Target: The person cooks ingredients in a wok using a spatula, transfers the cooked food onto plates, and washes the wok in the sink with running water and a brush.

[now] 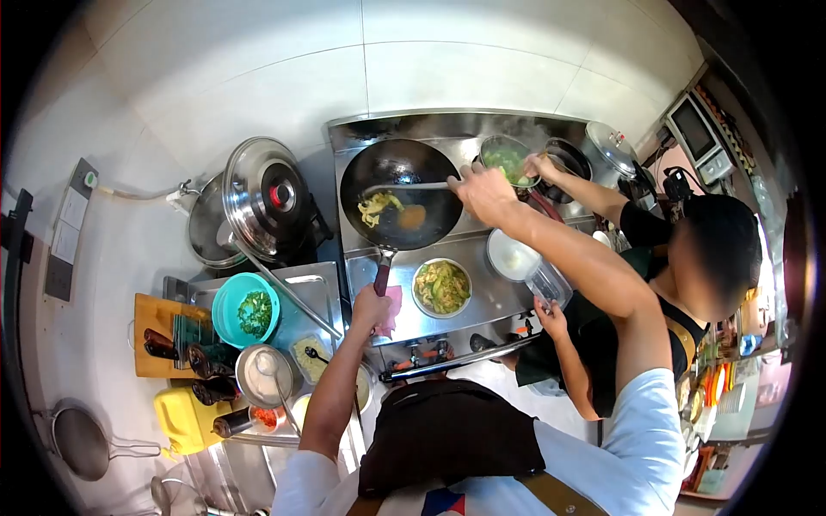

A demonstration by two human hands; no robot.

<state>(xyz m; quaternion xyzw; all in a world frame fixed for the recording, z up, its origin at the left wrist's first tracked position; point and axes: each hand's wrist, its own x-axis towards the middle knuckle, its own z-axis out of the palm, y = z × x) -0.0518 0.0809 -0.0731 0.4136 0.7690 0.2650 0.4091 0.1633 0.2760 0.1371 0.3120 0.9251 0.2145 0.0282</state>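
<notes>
My left hand [370, 310] is closed round the dark handle [382, 273] of a black wok [439, 159] on the stove. A pink cloth [391, 314] hangs beside that hand. My right hand [483, 196] grips a long metal cooking utensil [413, 187] that reaches across the wok; whether its end is a ladle or a spatula I cannot tell. Inside the wok lie some yellow-green food pieces [377, 208] and a patch of brown sauce [411, 217]. Just in front, a metal bowl [416, 307] holds similar cooked food.
At right a co-worker [632, 292] holds a strainer of greens [508, 162] over a steaming pot and a clear plastic container [548, 282]. A white bowl [508, 256] stands between us. To the left are a lidded pot [258, 185], a turquoise basin [221, 314] and a knife block [146, 301].
</notes>
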